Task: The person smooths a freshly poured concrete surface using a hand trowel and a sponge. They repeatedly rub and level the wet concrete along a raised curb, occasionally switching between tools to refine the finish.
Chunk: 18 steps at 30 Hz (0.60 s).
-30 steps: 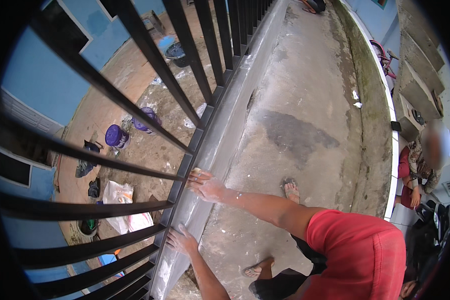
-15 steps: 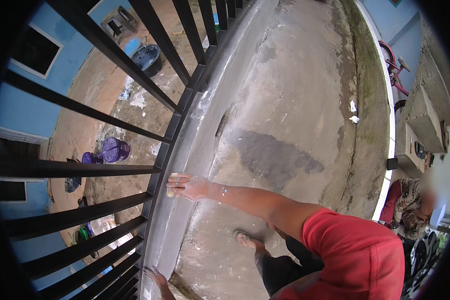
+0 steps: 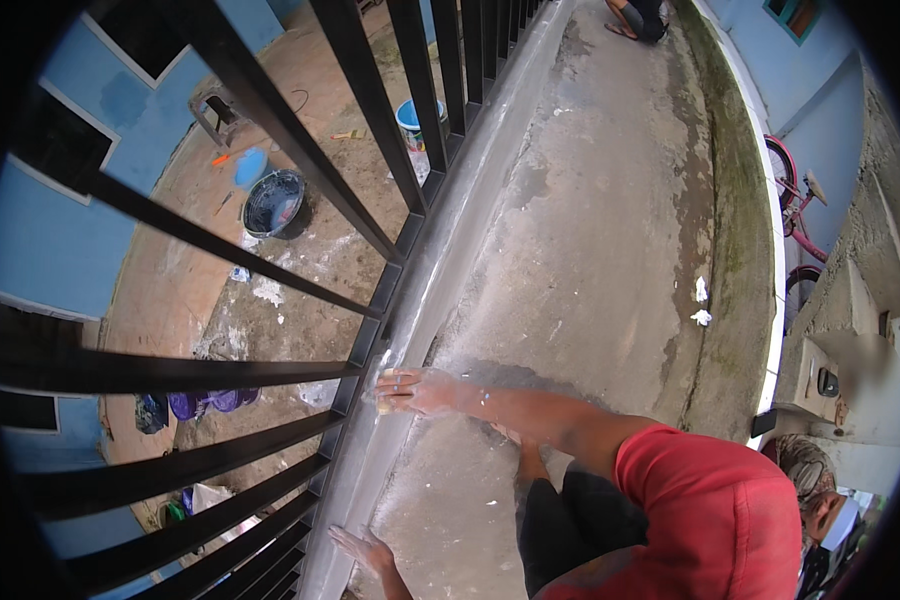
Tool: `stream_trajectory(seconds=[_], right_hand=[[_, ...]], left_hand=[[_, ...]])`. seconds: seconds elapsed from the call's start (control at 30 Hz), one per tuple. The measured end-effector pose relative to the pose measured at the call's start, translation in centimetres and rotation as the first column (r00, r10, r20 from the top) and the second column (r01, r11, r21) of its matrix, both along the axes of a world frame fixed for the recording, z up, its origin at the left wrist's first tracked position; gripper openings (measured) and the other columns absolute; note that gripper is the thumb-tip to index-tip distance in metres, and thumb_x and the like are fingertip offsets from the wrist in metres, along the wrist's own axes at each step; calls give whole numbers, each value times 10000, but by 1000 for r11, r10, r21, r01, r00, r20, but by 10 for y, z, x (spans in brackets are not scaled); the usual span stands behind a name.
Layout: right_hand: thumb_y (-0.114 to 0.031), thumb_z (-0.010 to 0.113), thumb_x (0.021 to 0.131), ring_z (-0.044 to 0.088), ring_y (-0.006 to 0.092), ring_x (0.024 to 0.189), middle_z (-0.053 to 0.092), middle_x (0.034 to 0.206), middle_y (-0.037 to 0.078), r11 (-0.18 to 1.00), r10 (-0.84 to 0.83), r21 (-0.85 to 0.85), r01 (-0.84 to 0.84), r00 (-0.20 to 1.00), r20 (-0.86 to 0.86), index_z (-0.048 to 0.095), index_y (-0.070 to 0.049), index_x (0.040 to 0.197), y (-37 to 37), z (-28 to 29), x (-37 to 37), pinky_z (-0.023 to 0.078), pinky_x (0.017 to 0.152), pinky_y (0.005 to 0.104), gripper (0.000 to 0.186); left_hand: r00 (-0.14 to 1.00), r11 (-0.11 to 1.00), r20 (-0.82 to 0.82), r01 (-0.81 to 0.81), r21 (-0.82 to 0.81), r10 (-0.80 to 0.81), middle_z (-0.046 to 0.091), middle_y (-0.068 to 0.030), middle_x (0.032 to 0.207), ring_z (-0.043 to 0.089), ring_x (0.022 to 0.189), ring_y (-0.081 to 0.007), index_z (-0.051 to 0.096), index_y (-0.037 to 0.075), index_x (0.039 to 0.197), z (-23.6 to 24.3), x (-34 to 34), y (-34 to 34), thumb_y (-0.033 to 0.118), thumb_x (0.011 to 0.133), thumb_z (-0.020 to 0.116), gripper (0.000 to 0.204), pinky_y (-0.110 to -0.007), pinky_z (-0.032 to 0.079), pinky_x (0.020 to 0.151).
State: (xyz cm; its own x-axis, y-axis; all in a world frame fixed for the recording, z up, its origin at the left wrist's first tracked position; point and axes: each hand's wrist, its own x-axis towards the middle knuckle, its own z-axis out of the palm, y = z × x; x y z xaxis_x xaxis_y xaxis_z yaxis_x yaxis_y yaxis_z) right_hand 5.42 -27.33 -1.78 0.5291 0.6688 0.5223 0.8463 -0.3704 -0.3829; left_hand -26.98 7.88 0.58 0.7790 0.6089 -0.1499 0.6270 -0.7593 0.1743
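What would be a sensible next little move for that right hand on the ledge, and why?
Probably a short rub of the right hand along the grey ledge, toward the top of the view. Its fingers lie over a small pale piece at the ledge, and whitish marks show just beyond them.

right arm (image 3: 545,415) stretches leftward, right hand (image 3: 418,392) (dust-whitened) seems lightly curled, left hand (image 3: 366,550) loosely splayed.
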Motion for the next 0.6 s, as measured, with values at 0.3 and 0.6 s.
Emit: stream_trajectory(seconds=[0.3,0.6], right_hand=[[-271,490,1117,519,245,1454,543,1583,37,830,-516,-225,511,856,40,598,-199,1451,-255,9,216,387,1262,396,358],[-339,495,1089,664,447,1176,683,1321,221,224,-919,-537,813,-7,-394,624,-164,1430,-745,37,202,538,990,560,404]], left_hand=[[997,997,11,73,-34,-72,101,-249,1756,107,1617,-449,111,35,1694,27,149,-196,444,1086,509,834,-554,119,1314],[923,960,-279,-279,-15,264,309,-224,1673,311,1548,-387,301,24,1611,29,136,-402,315,1063,583,682,-510,286,1261]])
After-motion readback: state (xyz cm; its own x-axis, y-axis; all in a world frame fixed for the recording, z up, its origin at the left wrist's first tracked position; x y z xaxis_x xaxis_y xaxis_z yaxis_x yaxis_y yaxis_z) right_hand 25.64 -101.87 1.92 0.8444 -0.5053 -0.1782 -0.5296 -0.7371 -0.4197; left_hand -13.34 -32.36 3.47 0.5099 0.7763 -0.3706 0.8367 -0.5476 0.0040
